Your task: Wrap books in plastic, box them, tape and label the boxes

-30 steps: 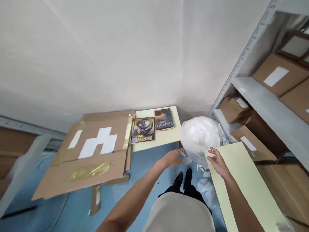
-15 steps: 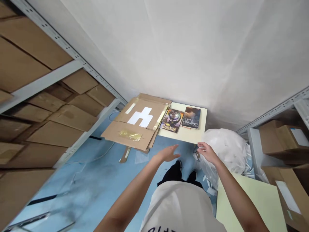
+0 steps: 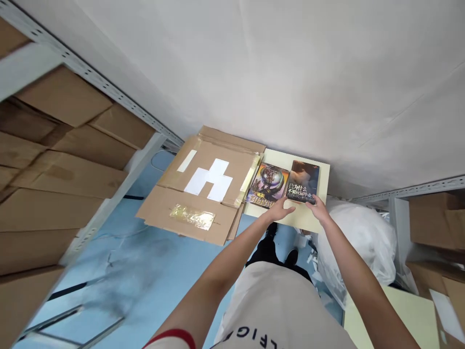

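Note:
A dark-covered book (image 3: 303, 180) with white lettering lies flat on the right part of a pale yellow board (image 3: 322, 194). Beside it, to the left, is a colourful book (image 3: 268, 184) with a round silvery figure on its cover. My left hand (image 3: 279, 209) is open at the near edge of the books, fingertips by the gap between them and thumb out to the right. At the dark book's lower right corner is my right hand (image 3: 318, 208), open, its fingertips at the cover's edge. Whether either hand presses on a book, I cannot tell.
Flattened cardboard (image 3: 203, 179) with white labels and tape overlaps the board's left side. A white plastic bag (image 3: 358, 237) bulges at the right, above another pale board (image 3: 395, 315). Shelves of cardboard boxes (image 3: 69, 174) stand left and right. Metal bars (image 3: 54, 320) show at lower left.
Both hands have moved forward from above the floor to the near edge of the books. The view has come closer to the board. The books lie as before.

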A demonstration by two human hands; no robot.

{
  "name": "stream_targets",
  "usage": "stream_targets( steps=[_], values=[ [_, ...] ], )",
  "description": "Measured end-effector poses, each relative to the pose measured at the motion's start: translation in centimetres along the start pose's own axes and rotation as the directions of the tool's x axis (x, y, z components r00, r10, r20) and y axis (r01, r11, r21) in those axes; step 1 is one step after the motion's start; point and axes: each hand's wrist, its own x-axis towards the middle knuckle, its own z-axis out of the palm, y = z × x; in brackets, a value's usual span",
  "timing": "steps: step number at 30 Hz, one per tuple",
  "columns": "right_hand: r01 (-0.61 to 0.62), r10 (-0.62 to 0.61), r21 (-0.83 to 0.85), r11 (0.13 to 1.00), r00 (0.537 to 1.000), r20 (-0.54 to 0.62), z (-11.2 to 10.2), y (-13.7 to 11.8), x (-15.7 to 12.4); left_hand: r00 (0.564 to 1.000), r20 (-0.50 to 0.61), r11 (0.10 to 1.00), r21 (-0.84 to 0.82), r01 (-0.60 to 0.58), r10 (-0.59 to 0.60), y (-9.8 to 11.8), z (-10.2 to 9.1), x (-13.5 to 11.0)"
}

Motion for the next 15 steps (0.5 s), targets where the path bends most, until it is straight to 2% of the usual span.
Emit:
stream_targets(
  steps=[4, 7, 10, 15],
  values=[
    [-0.073, 0.076, 0.04, 0.997, 0.994, -0.084, 0.8, 1.1, 3.0, 0.997, -0.021, 0.988, -0.133, -0.074, 0.072, -0.5, 0.3, 4.3],
    [-0.104, 0.116, 0.09, 0.99, 0.984, -0.136, 1.4, 2.0, 4.3, 0.999, -0.035, 0.974, -0.227, -0.004, -0.004, -1.5, 1.4, 6.3],
    [-0.162, 0.178, 0.105, 0.981, 0.969, -0.17, 2.0, 2.5, 4.8, 0.992, -0.082, 0.962, -0.265, 0.068, -0.092, -3.0, 2.8, 7.2],
    [-0.142, 0.18, 0.223, 0.964, 0.971, -0.158, 1.3, 2.4, 4.6, 0.979, -0.166, 0.902, -0.431, 0.035, -0.118, -4.1, 3.9, 6.7]
  ],
)
